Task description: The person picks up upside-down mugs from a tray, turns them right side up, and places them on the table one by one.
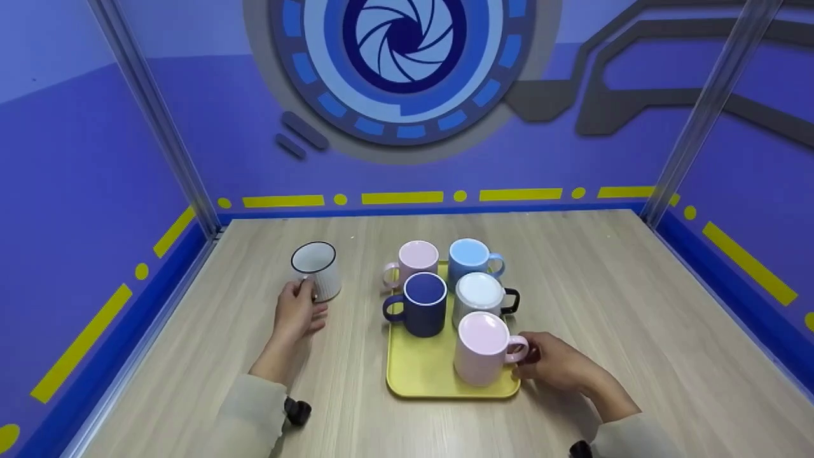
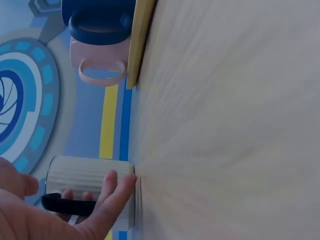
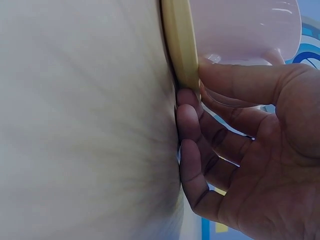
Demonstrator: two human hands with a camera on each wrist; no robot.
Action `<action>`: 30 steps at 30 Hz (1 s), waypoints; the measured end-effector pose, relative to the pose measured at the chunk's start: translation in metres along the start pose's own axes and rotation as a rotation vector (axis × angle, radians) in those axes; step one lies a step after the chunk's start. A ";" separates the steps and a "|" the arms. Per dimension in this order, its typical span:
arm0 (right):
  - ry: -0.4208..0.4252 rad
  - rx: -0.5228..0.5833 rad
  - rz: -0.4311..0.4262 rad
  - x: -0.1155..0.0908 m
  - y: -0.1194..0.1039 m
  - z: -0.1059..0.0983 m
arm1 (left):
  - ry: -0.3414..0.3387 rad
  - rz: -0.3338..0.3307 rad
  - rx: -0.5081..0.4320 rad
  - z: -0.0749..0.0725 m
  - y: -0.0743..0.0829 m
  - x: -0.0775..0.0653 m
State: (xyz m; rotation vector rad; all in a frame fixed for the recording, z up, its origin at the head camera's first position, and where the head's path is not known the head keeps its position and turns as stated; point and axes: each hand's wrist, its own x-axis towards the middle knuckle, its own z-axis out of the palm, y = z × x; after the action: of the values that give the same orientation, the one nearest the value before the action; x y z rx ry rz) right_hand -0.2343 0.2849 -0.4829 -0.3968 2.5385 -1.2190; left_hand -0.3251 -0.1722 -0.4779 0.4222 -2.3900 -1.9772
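A white ribbed mug (image 1: 325, 280) with a dark rim stands on the table at the left. My left hand (image 1: 297, 315) is at its black handle (image 2: 67, 204), with fingertips showing through behind it in the left wrist view. A yellow tray (image 1: 423, 375) lies in the middle. On its front right part stands a pink mug (image 1: 478, 362), flat-looking top upward. My right hand (image 1: 566, 366) holds this mug's handle (image 1: 520, 343) between thumb and bent fingers. The lower fingers lie beside the tray's rim in the right wrist view.
Behind on the tray stand a dark blue mug (image 1: 425, 315), a white mug (image 1: 467, 304) with a black handle, another pink mug (image 1: 418, 256) and a light blue mug (image 1: 467, 254). Blue-purple panels (image 1: 210, 121) border the wooden table (image 1: 591, 267) at the back and sides.
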 end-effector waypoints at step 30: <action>-0.030 0.000 -0.052 -0.006 0.000 -0.006 | -0.045 0.530 0.441 0.036 0.035 -0.113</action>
State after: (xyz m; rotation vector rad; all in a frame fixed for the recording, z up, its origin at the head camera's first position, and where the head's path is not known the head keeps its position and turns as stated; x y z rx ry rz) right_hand -0.2314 0.2917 -0.4782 -0.4805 2.5173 -1.2224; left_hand -0.2300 -0.1075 -0.4337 -0.2450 -2.5961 -1.2561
